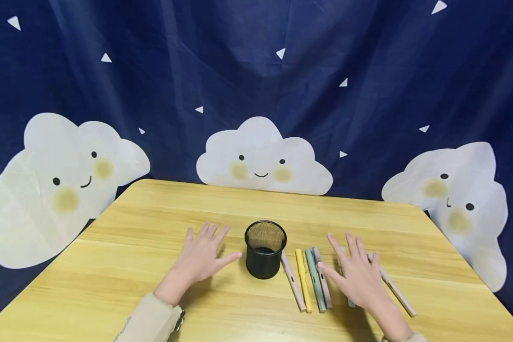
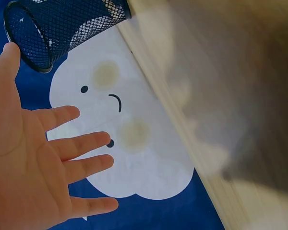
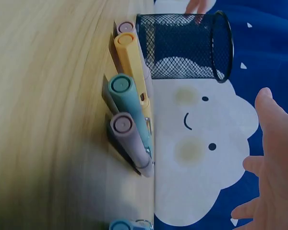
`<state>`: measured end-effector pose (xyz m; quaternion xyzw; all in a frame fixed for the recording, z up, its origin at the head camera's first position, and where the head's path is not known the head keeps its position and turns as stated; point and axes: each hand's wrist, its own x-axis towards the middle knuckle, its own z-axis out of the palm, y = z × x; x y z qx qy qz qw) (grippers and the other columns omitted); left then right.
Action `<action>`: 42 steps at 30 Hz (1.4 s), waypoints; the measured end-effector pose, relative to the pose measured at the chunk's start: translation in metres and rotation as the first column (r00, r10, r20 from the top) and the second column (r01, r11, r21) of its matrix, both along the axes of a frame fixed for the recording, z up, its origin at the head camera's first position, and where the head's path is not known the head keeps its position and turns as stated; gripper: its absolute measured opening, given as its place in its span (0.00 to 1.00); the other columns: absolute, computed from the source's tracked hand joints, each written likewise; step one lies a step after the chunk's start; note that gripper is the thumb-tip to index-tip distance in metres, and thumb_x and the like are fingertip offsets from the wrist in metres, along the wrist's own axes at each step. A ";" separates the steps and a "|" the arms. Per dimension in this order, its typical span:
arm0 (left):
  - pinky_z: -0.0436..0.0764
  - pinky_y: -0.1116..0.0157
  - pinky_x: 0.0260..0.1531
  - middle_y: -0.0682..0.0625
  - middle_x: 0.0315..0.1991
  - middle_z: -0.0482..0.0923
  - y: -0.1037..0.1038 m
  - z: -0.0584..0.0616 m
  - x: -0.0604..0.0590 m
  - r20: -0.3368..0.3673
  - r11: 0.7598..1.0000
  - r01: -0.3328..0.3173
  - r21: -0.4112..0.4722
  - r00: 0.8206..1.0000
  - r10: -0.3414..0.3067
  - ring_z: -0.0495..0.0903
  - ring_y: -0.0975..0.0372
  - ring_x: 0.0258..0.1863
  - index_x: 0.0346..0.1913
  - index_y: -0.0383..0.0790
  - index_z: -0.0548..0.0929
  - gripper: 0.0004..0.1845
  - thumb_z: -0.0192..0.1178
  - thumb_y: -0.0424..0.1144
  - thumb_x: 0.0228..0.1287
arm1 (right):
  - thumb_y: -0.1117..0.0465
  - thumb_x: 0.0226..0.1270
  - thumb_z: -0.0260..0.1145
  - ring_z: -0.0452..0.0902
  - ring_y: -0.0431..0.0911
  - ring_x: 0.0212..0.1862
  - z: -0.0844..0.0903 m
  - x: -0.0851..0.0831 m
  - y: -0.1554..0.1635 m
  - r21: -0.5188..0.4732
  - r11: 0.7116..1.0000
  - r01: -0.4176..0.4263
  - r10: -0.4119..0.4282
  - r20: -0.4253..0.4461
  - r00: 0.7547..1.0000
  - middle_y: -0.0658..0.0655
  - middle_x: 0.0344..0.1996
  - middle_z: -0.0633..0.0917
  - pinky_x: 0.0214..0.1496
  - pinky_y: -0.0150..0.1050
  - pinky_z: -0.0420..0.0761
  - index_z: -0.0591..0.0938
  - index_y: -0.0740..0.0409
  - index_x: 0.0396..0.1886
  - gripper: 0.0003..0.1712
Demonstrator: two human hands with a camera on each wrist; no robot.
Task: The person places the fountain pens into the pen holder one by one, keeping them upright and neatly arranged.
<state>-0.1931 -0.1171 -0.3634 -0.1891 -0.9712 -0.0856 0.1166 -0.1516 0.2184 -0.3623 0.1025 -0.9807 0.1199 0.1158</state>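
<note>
The left hand hovers flat, fingers spread and holding nothing, just left of the black wire-mesh pen cup standing upright on the pale wooden counter. The right hand, fingers wide and empty, hovers over the row of pastel pens. Best pinch one pen mid-barrel, steadying the cup

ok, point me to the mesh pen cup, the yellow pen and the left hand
mesh pen cup (image 1: 263, 259), head view, front wall
yellow pen (image 1: 302, 278), head view, mid barrel
left hand (image 1: 202, 259), head view, back of hand
</note>
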 end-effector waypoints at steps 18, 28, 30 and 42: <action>0.60 0.42 0.52 0.41 0.56 0.68 0.007 0.003 -0.005 -0.061 0.986 0.108 0.128 0.993 -0.101 0.64 0.48 0.57 0.64 0.42 0.65 0.40 0.45 0.68 0.56 | 0.44 0.64 0.54 0.48 0.66 0.62 -0.003 0.007 0.030 -0.085 0.996 -0.030 0.027 -0.040 0.999 0.72 0.62 0.56 0.52 0.69 0.50 0.57 0.51 0.68 0.36; 0.64 0.49 0.52 0.46 0.50 0.74 0.016 0.005 -0.009 -0.076 0.946 0.182 0.268 0.983 -0.168 0.71 0.53 0.51 0.62 0.46 0.68 0.35 0.46 0.65 0.58 | 0.48 0.64 0.56 0.59 0.67 0.55 -0.003 0.011 0.043 -0.145 0.989 -0.035 0.023 -0.084 0.996 0.71 0.55 0.65 0.47 0.67 0.59 0.61 0.55 0.66 0.34; 0.67 0.52 0.50 0.48 0.44 0.77 0.018 0.007 -0.010 -0.074 0.936 0.196 0.293 0.981 -0.182 0.74 0.56 0.45 0.61 0.45 0.69 0.34 0.48 0.64 0.58 | 0.48 0.64 0.57 0.61 0.67 0.53 -0.002 0.011 0.046 -0.153 0.988 -0.031 0.021 -0.069 0.997 0.71 0.54 0.66 0.46 0.66 0.61 0.62 0.56 0.65 0.34; 0.69 0.72 0.21 0.64 0.21 0.71 0.025 0.010 -0.015 -0.014 0.920 0.226 0.320 0.972 -0.234 0.67 0.73 0.18 0.59 0.45 0.71 0.32 0.51 0.61 0.58 | 0.50 0.63 0.58 0.67 0.62 0.50 -0.002 0.015 0.061 -0.164 0.986 -0.042 0.033 -0.052 0.998 0.66 0.51 0.70 0.41 0.61 0.68 0.67 0.61 0.61 0.31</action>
